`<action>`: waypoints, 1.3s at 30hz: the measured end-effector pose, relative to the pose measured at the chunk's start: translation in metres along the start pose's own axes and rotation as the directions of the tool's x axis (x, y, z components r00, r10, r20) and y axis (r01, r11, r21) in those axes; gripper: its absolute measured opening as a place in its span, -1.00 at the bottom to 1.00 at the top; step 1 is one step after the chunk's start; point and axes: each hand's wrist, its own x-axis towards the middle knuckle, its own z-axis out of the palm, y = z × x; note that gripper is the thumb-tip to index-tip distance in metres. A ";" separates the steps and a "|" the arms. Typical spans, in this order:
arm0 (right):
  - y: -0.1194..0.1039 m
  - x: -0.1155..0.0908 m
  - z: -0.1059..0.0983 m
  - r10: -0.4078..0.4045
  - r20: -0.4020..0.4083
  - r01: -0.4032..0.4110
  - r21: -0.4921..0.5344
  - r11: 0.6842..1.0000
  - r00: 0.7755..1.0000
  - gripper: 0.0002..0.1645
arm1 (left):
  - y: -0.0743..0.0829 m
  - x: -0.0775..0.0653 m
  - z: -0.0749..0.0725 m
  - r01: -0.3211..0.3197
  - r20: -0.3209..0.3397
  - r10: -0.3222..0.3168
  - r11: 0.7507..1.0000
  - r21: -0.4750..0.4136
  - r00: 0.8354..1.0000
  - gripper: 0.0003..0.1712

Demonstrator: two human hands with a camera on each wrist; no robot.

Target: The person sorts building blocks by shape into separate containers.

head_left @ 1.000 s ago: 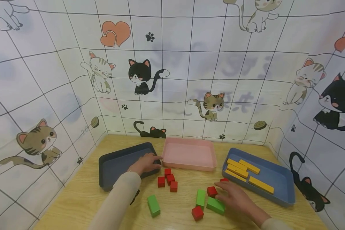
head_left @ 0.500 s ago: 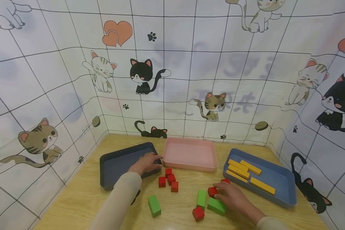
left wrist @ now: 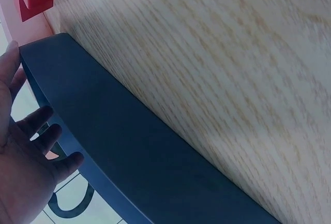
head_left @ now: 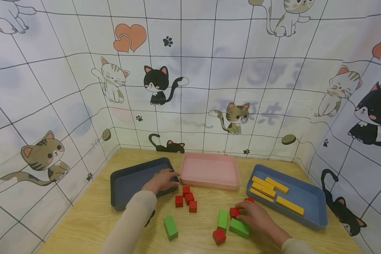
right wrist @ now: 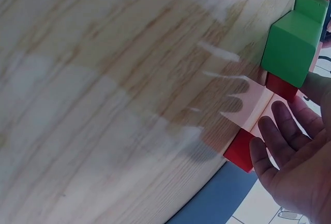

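Observation:
My left hand (head_left: 160,181) is over the right end of the dark blue tray (head_left: 117,203), its fingers loosely bent. In the left wrist view the fingertips (left wrist: 67,164) are at the rim of that tray (left wrist: 119,125), and nothing is held. My right hand (head_left: 257,218) hovers low among blocks, fingers relaxed. A red cube (head_left: 234,212) is right by its thumb and index finger; whether they touch cannot be told. Beside the thumb lies a green block (head_left: 239,228). Another red cube (right wrist: 239,150), close to the other fingers, is partly hidden behind the hand in the head view.
A pink tray (head_left: 209,185) stands at the back. To the right, a blue tray (head_left: 317,203) holds several yellow sticks (head_left: 289,205). Several red cubes (head_left: 189,198) cluster mid-table. Nearer are two green blocks, one left (head_left: 170,228), one right (head_left: 222,220), and a red cube (head_left: 219,236).
The head view has shifted slightly. Both hands stay nearly in place, with only a small bend of the right fingers toward the red cube. No block has visibly moved.

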 end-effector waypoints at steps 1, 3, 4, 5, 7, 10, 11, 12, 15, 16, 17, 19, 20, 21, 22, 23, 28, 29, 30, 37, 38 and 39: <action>0.000 0.000 0.000 0.001 0.002 -0.001 -0.004 1.000 1.000 -0.71 | 0.000 0.000 0.000 0.001 0.001 -0.001 1.000 0.000 1.000 -0.43; 0.000 0.001 0.000 0.010 0.006 -0.010 -0.003 1.000 1.000 -0.71 | 0.000 0.000 0.000 0.005 0.004 -0.004 1.000 -0.005 1.000 -0.43; 0.000 0.001 0.000 0.013 0.007 -0.013 -0.003 1.000 1.000 -0.72 | 0.000 0.000 0.000 0.005 0.003 -0.005 1.000 -0.006 1.000 -0.43; 0.000 0.001 0.000 0.017 0.010 -0.017 -0.003 1.000 1.000 -0.72 | 0.000 0.001 0.000 0.004 0.003 -0.004 1.000 -0.006 1.000 -0.42; -0.001 0.002 -0.001 0.028 0.014 -0.028 0.000 1.000 1.000 -0.72 | 0.000 0.001 -0.001 0.000 0.003 0.000 1.000 -0.002 1.000 -0.42; -0.003 0.004 -0.001 0.066 0.011 -0.066 0.018 0.998 0.998 -0.71 | 0.000 0.002 -0.001 -0.011 0.004 0.011 1.000 0.011 1.000 -0.42; -0.004 0.005 -0.001 0.082 0.010 -0.083 0.025 0.996 0.997 -0.71 | -0.001 0.002 -0.001 -0.013 0.006 0.013 1.000 0.018 1.000 -0.42; -0.005 0.007 -0.001 0.100 0.009 -0.100 0.030 0.994 0.995 -0.71 | -0.001 0.002 -0.001 -0.014 0.008 0.013 1.000 0.023 1.000 -0.42; -0.009 0.012 -0.001 0.155 0.003 -0.154 0.046 0.987 0.988 -0.70 | -0.002 0.003 -0.001 -0.010 0.014 0.010 0.999 0.035 1.000 -0.42; -0.010 0.014 -0.001 0.171 0.003 -0.171 0.053 0.984 0.985 -0.70 | -0.002 0.004 -0.001 -0.008 0.016 0.007 0.999 0.039 1.000 -0.42; -0.012 0.016 -0.002 0.181 0.001 -0.181 0.060 0.982 0.983 -0.69 | -0.002 0.004 -0.001 -0.006 0.018 0.005 0.999 0.039 1.000 -0.42; -0.015 0.019 -0.004 0.198 -0.004 -0.197 0.076 0.978 0.980 -0.69 | -0.001 0.004 -0.002 -0.003 0.024 0.002 0.999 0.042 1.000 -0.42; -0.017 0.021 -0.005 0.198 -0.009 -0.197 0.085 0.977 0.980 -0.68 | -0.001 0.004 -0.002 -0.002 0.028 0.001 0.999 0.043 1.000 -0.42; -0.019 0.023 -0.006 0.202 -0.012 -0.200 0.092 0.975 0.979 -0.67 | 0.000 0.004 -0.002 -0.004 0.033 0.002 0.999 0.043 0.999 -0.42; -0.019 0.025 -0.007 0.198 -0.018 -0.195 0.098 0.976 0.980 -0.66 | 0.000 0.003 -0.003 -0.005 0.038 0.003 0.999 0.042 0.999 -0.42; -0.020 0.027 -0.008 0.195 -0.026 -0.191 0.103 0.976 0.981 -0.65 | 0.000 0.004 -0.003 -0.007 0.041 0.006 0.999 0.042 0.999 -0.41; -0.023 0.039 -0.011 0.182 -0.055 -0.175 0.113 0.978 0.982 -0.63 | 0.001 0.003 -0.004 -0.009 0.052 0.007 0.999 0.041 0.999 -0.41; -0.024 0.041 -0.012 0.185 -0.062 -0.177 0.113 0.978 0.981 -0.65 | 0.002 0.003 -0.004 -0.007 0.055 0.005 0.999 0.040 0.998 -0.41; -0.024 0.044 -0.012 0.181 -0.067 -0.172 0.113 0.979 0.981 -0.65 | 0.002 0.003 -0.004 -0.005 0.057 0.003 0.999 0.035 0.998 -0.41; -0.028 0.060 -0.014 0.175 -0.078 -0.159 0.172 0.972 0.982 -0.69 | 0.002 0.003 -0.004 -0.002 0.059 0.000 0.999 0.033 0.998 -0.41; -0.029 0.062 -0.014 0.180 -0.074 -0.164 0.182 0.970 0.981 -0.70 | 0.001 0.003 -0.004 -0.002 0.060 0.000 0.999 0.037 0.998 -0.41; -0.030 0.065 -0.014 0.186 -0.075 -0.169 0.193 0.967 0.980 -0.69 | 0.001 0.004 -0.004 -0.002 0.058 0.000 0.999 0.039 0.998 -0.41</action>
